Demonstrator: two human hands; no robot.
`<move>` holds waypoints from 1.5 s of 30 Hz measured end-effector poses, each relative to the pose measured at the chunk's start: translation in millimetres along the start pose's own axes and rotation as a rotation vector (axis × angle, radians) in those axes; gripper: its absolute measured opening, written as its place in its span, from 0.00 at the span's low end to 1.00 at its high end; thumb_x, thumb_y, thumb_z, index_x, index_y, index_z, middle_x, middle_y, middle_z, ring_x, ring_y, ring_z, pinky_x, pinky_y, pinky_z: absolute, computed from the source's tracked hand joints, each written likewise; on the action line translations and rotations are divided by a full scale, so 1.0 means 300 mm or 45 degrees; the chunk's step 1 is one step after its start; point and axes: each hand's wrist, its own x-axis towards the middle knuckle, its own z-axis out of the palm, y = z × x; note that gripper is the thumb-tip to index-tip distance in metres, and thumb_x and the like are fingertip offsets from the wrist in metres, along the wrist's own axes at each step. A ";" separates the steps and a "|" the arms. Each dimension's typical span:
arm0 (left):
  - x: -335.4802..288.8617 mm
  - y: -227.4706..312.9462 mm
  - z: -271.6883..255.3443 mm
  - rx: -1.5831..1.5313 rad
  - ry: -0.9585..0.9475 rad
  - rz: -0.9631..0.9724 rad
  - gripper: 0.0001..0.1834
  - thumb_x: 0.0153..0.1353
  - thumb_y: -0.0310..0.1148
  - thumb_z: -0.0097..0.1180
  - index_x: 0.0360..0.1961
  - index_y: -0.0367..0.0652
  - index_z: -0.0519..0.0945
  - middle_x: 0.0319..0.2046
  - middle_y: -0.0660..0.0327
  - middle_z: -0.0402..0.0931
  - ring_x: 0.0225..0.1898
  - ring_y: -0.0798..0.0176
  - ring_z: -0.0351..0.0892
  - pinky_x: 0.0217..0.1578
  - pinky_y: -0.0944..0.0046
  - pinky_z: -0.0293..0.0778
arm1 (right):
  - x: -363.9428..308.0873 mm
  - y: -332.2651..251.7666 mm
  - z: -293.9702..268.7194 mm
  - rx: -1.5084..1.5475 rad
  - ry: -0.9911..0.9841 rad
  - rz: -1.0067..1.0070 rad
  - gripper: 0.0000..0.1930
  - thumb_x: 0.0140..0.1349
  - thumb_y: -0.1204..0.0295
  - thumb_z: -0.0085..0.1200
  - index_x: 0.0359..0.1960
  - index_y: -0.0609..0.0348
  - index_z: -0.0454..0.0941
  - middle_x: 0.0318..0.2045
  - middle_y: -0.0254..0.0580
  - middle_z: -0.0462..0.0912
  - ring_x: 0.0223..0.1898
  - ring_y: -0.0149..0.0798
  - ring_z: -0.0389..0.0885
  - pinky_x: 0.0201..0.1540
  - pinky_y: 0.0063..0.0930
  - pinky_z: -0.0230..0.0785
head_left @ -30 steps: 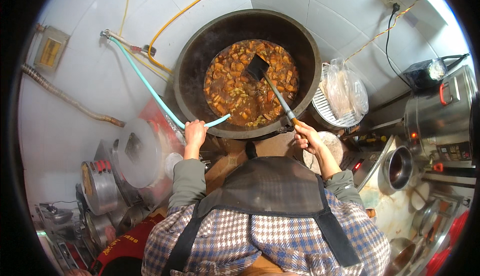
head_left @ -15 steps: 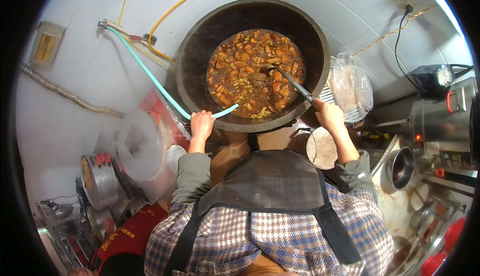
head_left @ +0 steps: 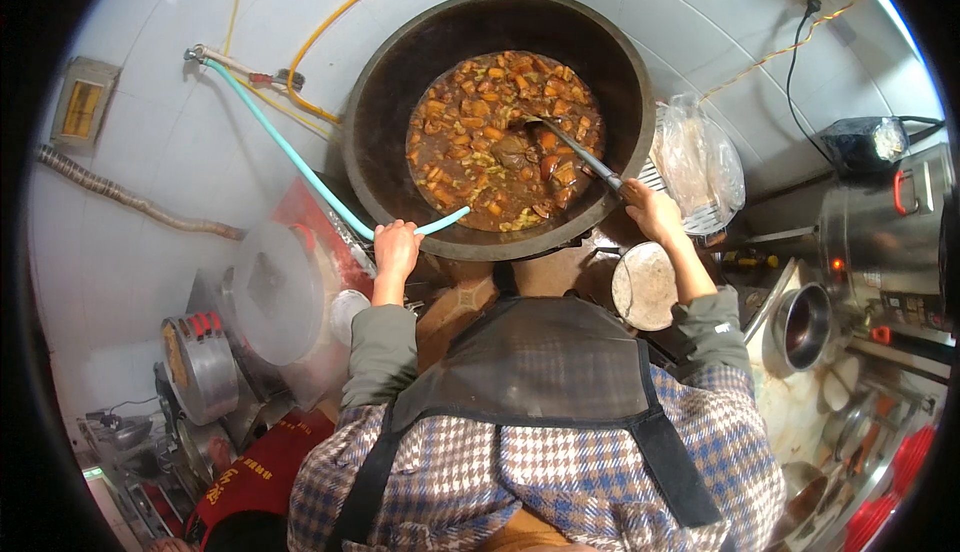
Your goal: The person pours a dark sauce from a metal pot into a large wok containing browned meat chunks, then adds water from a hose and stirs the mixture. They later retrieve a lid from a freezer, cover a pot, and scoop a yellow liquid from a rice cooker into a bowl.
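Note:
In front of me stands a huge dark wok (head_left: pixel 380 112), holding a brown stew (head_left: pixel 470 142) of orange-brown chunks and green pieces. My right hand (head_left: pixel 655 214) is closed around the grey handle of a long-handled stirring utensil (head_left: pixel 590 159) at the wok's right rim. Its head is sunk in the stew, so its shape is hidden. At the near left rim, my left hand (head_left: pixel 397 248) grips a turquoise hose (head_left: pixel 290 150) near its free end, which sticks out over the near edge of the wok. No water shows at its mouth.
The hose runs from a wall tap (head_left: pixel 200 53). Right of the wok, a clear plastic bag (head_left: pixel 690 162) lies on a rack. Nearby are a round whitish lid-like disc (head_left: pixel 645 287), a metal pot (head_left: pixel 803 327) and a large steel vessel (head_left: pixel 880 222). A person's red garment (head_left: pixel 255 472) shows lower left.
The utensil's head has shifted slightly up and left through the stew, heaping chunks beside it. My left hand keeps its hold on the hose. The whole view has shifted a little.

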 end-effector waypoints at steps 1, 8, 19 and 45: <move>-0.002 -0.003 -0.002 0.012 0.009 -0.001 0.10 0.57 0.39 0.62 0.33 0.44 0.83 0.31 0.54 0.80 0.38 0.50 0.79 0.41 0.52 0.66 | -0.018 -0.015 -0.047 0.230 -0.063 0.058 0.26 0.61 0.66 0.57 0.63 0.48 0.70 0.30 0.45 0.84 0.31 0.43 0.84 0.34 0.39 0.75; -0.010 -0.002 -0.010 -0.015 0.045 -0.007 0.09 0.56 0.38 0.63 0.31 0.44 0.83 0.30 0.55 0.79 0.37 0.52 0.79 0.41 0.54 0.66 | -0.092 -0.095 -0.511 0.041 -0.602 -0.028 0.27 0.59 0.70 0.59 0.62 0.58 0.70 0.35 0.46 0.84 0.34 0.36 0.83 0.40 0.30 0.77; -0.009 -0.009 0.010 -0.062 0.110 -0.025 0.09 0.55 0.38 0.64 0.30 0.44 0.83 0.29 0.56 0.79 0.36 0.53 0.78 0.40 0.54 0.66 | 0.216 -0.202 -0.624 0.461 -1.185 0.519 0.26 0.56 0.77 0.56 0.59 0.51 0.76 0.18 0.31 0.74 0.13 0.22 0.63 0.12 0.18 0.55; -0.005 -0.049 0.011 -0.115 0.095 -0.024 0.10 0.56 0.39 0.63 0.30 0.44 0.83 0.29 0.57 0.79 0.37 0.53 0.79 0.40 0.55 0.66 | 0.091 -0.225 0.159 -0.065 -0.327 0.123 0.23 0.58 0.64 0.57 0.57 0.39 0.77 0.42 0.54 0.84 0.46 0.55 0.82 0.51 0.45 0.74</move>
